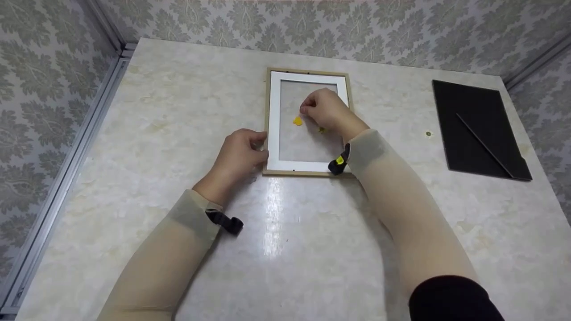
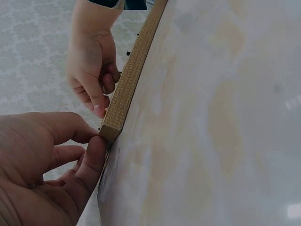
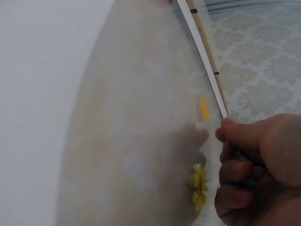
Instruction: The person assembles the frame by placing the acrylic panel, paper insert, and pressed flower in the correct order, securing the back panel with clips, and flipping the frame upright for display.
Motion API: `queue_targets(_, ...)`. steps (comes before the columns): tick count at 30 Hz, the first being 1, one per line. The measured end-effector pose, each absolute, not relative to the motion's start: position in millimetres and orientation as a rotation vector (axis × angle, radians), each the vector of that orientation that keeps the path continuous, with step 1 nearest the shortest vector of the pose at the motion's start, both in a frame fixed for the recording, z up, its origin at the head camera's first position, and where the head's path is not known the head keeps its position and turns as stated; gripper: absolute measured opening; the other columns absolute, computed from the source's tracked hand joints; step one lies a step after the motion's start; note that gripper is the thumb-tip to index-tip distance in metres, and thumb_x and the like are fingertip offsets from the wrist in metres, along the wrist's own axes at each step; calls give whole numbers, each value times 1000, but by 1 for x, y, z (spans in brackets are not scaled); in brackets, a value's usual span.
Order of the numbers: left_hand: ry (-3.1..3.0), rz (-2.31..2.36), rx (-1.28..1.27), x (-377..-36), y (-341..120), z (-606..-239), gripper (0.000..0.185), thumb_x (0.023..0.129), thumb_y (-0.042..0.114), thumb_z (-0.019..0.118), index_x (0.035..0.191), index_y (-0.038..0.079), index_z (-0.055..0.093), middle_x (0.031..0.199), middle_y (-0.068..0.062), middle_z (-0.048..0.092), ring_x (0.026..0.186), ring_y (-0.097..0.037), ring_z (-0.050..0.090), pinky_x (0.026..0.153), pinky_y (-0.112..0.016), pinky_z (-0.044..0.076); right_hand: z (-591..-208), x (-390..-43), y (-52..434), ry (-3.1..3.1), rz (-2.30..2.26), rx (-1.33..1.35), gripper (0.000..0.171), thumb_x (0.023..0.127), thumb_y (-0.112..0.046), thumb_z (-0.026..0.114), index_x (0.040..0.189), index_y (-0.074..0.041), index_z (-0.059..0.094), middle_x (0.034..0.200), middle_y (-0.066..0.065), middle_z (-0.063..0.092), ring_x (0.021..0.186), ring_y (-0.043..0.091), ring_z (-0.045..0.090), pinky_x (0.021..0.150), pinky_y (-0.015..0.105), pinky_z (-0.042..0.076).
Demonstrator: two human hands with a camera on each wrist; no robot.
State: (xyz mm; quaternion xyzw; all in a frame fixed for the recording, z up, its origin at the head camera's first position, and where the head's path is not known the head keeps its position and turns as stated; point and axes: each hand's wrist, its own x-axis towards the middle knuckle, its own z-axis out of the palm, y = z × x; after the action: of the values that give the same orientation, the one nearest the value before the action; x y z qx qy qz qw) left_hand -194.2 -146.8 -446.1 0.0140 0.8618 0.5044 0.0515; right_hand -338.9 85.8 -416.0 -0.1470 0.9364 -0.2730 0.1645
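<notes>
Patterned wallpaper ringed the pale marble tabletop (image 1: 312, 249), where a wooden picture frame (image 1: 308, 171) lay flat near the middle. Left hand (image 1: 238, 156) pinched its near-left corner with curled fingers (image 2: 91, 160). Right hand (image 1: 328, 109) hovered over the glass, fingers (image 3: 240, 136) curled together beside a yellow flower (image 1: 297, 121).

Your left hand (image 2: 42, 165) fills the lower left of the frame, its thumb pressed against the near corner of the wooden frame (image 2: 129, 80). The frame's edge runs from that corner up to the top centre, lying on the pale marbled table (image 2: 211, 117) that takes up the right side. Your right hand (image 2: 91, 61) sits upper left, fingers curled, touching the frame's edge.
</notes>
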Motion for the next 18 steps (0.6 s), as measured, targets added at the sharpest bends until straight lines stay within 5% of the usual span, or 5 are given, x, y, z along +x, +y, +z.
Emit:
queue_targets(9,2638,1529,43,-195,-148,-448,54,85,7,71,138,3,66,115,-12,72,97,-20,61,82,-31,52,-404,-328,117,2692,-915,-320,29,105,-33,61,123,-14,75,115,3,70,93,18,57,77,30,49)
queue_targets(18,2629,1533,26,-196,-147,-446,54,85,8,72,138,4,66,117,-12,73,98,-20,62,86,-31,53,-384,-281,197,2870,-1152,-346,32,102,-36,67,118,-10,76,107,2,74,86,14,56,74,26,46)
